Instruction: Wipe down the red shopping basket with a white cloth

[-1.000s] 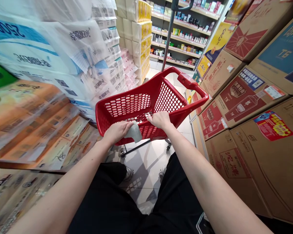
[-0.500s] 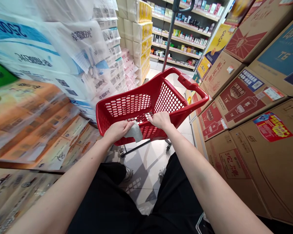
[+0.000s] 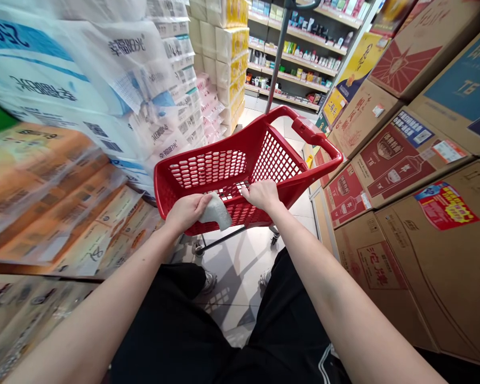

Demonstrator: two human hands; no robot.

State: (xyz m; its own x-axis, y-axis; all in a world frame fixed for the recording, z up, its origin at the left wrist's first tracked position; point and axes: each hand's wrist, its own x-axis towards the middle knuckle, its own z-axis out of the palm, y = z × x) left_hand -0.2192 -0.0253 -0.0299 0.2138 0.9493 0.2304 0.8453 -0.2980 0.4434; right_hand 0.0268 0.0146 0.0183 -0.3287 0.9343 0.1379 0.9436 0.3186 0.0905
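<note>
A red plastic shopping cart (image 3: 208,166) with perforated walls stands crosswise in front of me, its handle at the upper right. My left hand (image 3: 187,212) grips a pale grey-white cloth (image 3: 218,211) against the cart's near rim, toward its left end. The cloth drapes over the rim and hangs down the outer side. Further right along the same rim, my right hand (image 3: 263,194) is closed around the edge, fingers inside the basket. Through the basket's holes the floor shows.
Wrapped tissue packs (image 3: 128,69) are piled on the left, with orange packs (image 3: 52,186) lower down. Cardboard cartons (image 3: 408,154) stack up along the right. Behind the cart are a grey pole (image 3: 278,58) and shelves of small goods (image 3: 304,53). Tiled floor (image 3: 232,266) lies below.
My left hand has slid slightly left along the rim with the cloth. My right hand keeps its hold on the cart, and the view has shifted a little.
</note>
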